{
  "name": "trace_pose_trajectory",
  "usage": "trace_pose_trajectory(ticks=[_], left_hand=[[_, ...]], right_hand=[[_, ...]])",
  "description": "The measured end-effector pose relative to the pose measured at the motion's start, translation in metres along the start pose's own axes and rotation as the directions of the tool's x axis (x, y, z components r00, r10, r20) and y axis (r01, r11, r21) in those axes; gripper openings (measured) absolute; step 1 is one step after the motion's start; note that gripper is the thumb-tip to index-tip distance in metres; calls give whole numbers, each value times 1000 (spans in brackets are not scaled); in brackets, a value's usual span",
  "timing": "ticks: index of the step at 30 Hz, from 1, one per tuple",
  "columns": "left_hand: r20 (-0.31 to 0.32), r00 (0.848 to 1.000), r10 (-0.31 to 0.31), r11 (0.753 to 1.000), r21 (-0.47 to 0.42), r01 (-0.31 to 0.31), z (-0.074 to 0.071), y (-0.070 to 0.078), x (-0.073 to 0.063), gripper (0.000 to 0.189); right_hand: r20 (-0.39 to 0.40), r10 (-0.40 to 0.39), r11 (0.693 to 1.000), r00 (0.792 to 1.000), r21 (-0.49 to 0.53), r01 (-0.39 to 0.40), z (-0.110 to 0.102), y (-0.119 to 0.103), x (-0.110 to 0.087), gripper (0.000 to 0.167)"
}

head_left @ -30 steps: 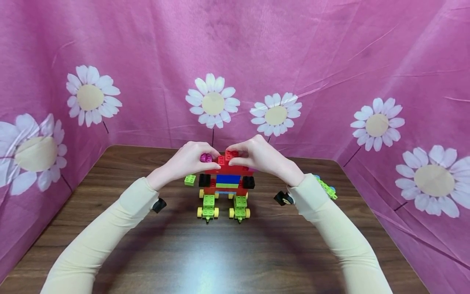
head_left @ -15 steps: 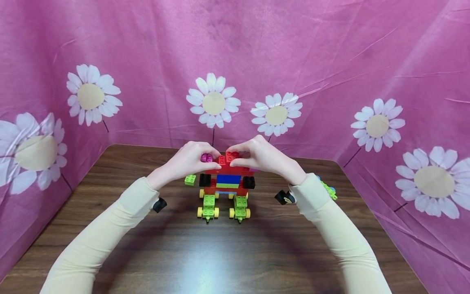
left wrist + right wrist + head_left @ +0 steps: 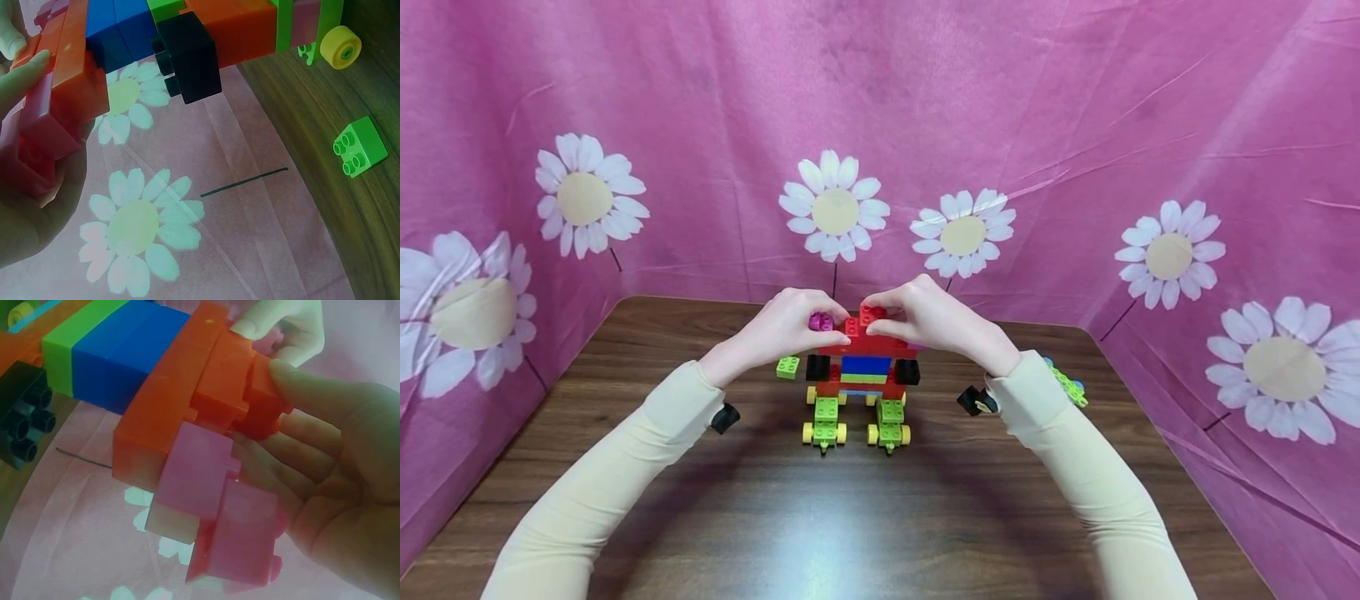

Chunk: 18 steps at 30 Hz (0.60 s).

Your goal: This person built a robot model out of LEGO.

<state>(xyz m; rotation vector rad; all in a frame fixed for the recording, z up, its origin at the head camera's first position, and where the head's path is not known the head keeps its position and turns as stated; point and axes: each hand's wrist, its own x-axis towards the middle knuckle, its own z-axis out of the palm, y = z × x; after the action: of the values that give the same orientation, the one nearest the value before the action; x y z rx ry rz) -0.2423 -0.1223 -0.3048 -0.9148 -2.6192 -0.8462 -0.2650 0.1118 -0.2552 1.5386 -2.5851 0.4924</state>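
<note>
A figure of toy building bricks stands on the table, with a blue middle (image 3: pixel 867 367), black bricks (image 3: pixel 817 367) at its sides and wheeled green feet (image 3: pixel 890 423). My left hand (image 3: pixel 778 327) grips the red bricks at its top, thumb in front and fingers behind. From the other side my right hand (image 3: pixel 936 317) pinches the topmost small red brick (image 3: pixel 265 400) between thumb and fingers. Pink bricks (image 3: pixel 247 531) step outward from the long red brick (image 3: pixel 162 419) in the right wrist view. On the left shoulder, a magenta brick (image 3: pixel 822 322) is partly covered by my left hand.
A loose green brick (image 3: pixel 787 367) lies on the wooden table (image 3: pixel 715 500), left of the figure. Right of it, partly behind my right sleeve, lies a green piece with blue parts (image 3: pixel 1067 383). Pink cloth (image 3: pixel 880 108) with daisies surrounds the table.
Both hands stay at the figure's top almost unmoved. The small red brick in my right hand has shifted slightly up and left since half a second ago.
</note>
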Motion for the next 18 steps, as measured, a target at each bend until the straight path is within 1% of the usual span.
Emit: trace_pose_trajectory(ticks=[4, 10, 14, 18], left_hand=[[2, 1000, -3, 1000, 0, 3, 0, 1, 0, 30], [9, 1000, -8, 1000, 25, 8, -1, 3, 2, 34], [10, 1000, -21, 998, 51, 20, 0, 5, 4, 37], [10, 999, -30, 997, 69, 29, 1, 7, 6, 34]], right_hand=[[6, 7, 1000, 1000, 5, -7, -1, -1, 0, 23], [-1, 36, 999, 999, -10, -36, -1, -1, -4, 25], [-7, 30, 1000, 1000, -8, -30, -1, -1, -3, 24], [-1, 21, 1000, 1000, 10, -21, 0, 0, -1, 24]])
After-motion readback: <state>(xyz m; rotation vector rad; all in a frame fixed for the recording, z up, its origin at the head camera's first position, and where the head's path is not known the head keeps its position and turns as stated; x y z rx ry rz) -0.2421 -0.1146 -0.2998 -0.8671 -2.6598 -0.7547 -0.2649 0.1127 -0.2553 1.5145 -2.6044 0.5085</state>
